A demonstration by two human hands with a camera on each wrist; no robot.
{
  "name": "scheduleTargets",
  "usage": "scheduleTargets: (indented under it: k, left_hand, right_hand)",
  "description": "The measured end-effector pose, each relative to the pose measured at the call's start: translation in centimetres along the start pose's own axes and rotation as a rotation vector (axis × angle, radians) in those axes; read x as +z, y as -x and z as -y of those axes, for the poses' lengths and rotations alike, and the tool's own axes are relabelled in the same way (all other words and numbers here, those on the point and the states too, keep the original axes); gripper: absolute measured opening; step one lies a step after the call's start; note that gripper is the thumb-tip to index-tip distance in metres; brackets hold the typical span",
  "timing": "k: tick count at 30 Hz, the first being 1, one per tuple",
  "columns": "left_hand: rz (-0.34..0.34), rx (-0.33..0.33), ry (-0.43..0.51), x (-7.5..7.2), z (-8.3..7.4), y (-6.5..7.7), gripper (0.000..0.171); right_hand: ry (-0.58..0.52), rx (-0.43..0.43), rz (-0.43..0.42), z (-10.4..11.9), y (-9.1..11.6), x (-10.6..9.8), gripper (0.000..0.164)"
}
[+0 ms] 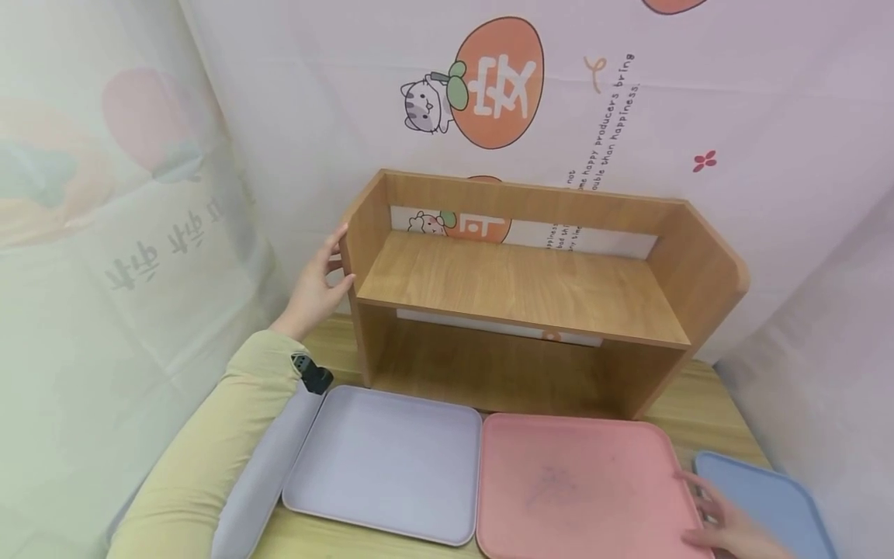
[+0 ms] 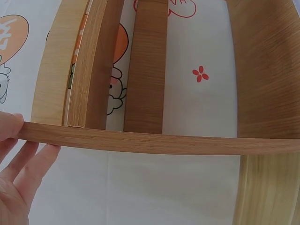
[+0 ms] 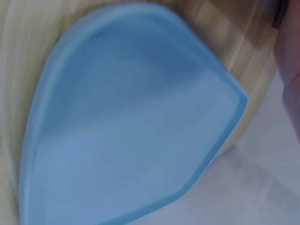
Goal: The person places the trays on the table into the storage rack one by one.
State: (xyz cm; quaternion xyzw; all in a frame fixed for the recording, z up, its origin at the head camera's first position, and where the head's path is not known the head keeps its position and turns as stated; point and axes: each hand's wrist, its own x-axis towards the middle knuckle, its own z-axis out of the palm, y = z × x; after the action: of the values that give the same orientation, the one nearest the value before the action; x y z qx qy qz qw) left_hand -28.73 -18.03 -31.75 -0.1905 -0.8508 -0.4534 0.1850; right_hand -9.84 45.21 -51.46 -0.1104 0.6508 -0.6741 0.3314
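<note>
A two-tier wooden desktop shelf (image 1: 517,279) stands upright on the table by the back cloth. My left hand (image 1: 317,291) grips the edge of its left side panel. In the left wrist view the thumb lies on one face of that panel (image 2: 154,143), with fingers against the other. At the lower right, my right hand (image 1: 733,524) is by the right rim of a pink tray (image 1: 587,481), fingers and thumb apart at the rim. Only a blurred part of this hand (image 3: 290,89) shows in the right wrist view.
A lilac tray (image 1: 387,462) lies left of the pink one, and another lilac piece (image 1: 268,466) is beside my left sleeve. To the right is a blue tray (image 1: 768,497), partly behind my right hand. Printed cloth (image 1: 314,101) encloses the table on several sides.
</note>
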Motion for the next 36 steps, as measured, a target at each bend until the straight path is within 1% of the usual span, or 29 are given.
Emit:
scheduleTargets:
  k: [1,2,6,9,13,16,18,23,27,30,33,36]
  left_hand:
    - [0.000,0.002,0.002,0.0,0.0,0.0,0.078]
    - [-0.001,0.005,0.004,0.0,0.0,-0.1,0.078]
    - [0.002,-0.008,0.005,0.0,0.0,-0.1,0.079]
    - [0.006,-0.017,0.000,0.0,-0.1,-0.1,0.079]
    - [0.007,-0.015,-0.012,0.0,-0.1,-0.1,0.079]
    - [0.005,-0.013,-0.016,0.0,-0.1,-0.1,0.080]
    - [0.004,-0.015,-0.014,0.0,-0.1,-0.1,0.080]
    - [0.002,-0.018,-0.009,0.0,-0.1,-0.1,0.079]
    - [0.001,-0.016,-0.006,0.1,-0.1,-0.1,0.078]
    - [0.002,-0.023,0.000,0.1,0.0,-0.1,0.079]
    - [0.007,-0.034,0.006,0.1,0.0,-0.1,0.079]
    - [0.009,-0.037,0.016,0.1,-0.1,-0.1,0.079]
  right_hand:
    - [-0.063,0.018,0.040,0.1,0.2,-0.2,0.067]
    - [-0.100,0.024,0.070,0.2,0.3,-0.3,0.067]
    - [-0.201,0.017,0.185,0.2,0.6,-0.5,0.067]
    - [-0.263,-0.025,0.270,0.0,0.7,-0.5,0.071]
    - [-0.358,-0.122,0.372,-0.3,0.4,-0.4,0.075]
    - [-0.432,-0.179,0.429,-0.4,0.3,-0.2,0.075]
    - [-0.470,-0.195,0.452,-0.4,0.3,-0.1,0.075]
    - [-0.555,-0.215,0.477,-0.5,0.4,-0.1,0.073]
    - [-0.550,-0.294,0.492,-1.1,0.6,-0.3,0.072]
    - [-0.519,-0.355,0.478,-1.6,0.9,-0.4,0.073]
    - [-0.512,-0.415,0.475,-1.8,1.0,-0.5,0.074]
    - [-0.541,-0.471,0.504,-1.7,1.1,-0.4,0.075]
